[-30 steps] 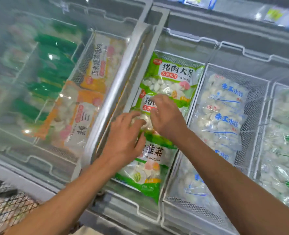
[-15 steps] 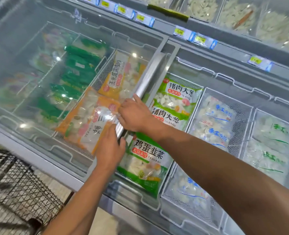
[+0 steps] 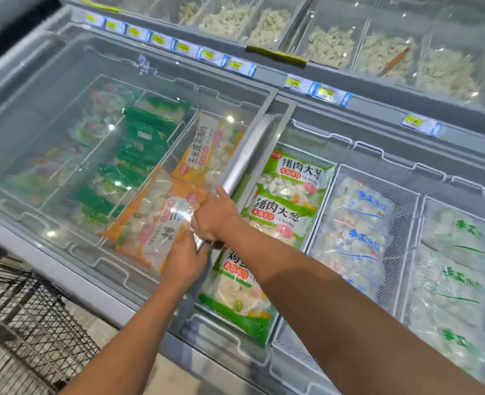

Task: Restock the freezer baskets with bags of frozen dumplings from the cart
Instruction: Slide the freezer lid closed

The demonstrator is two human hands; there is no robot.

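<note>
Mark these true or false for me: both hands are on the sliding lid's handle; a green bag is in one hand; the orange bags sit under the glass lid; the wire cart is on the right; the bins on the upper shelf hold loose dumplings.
1. Both hands grip the silver metal lid handle. True: the left hand and right hand both curl round its lower end.
2. A hand holds a green dumpling bag. False: the green-and-white printed bags lie in their wire basket.
3. The orange dumpling bags lie under the clear glass lid. True.
4. The black wire cart stands at right. False: lower left.
5. Upper clear bins hold loose dumplings. True.
</note>
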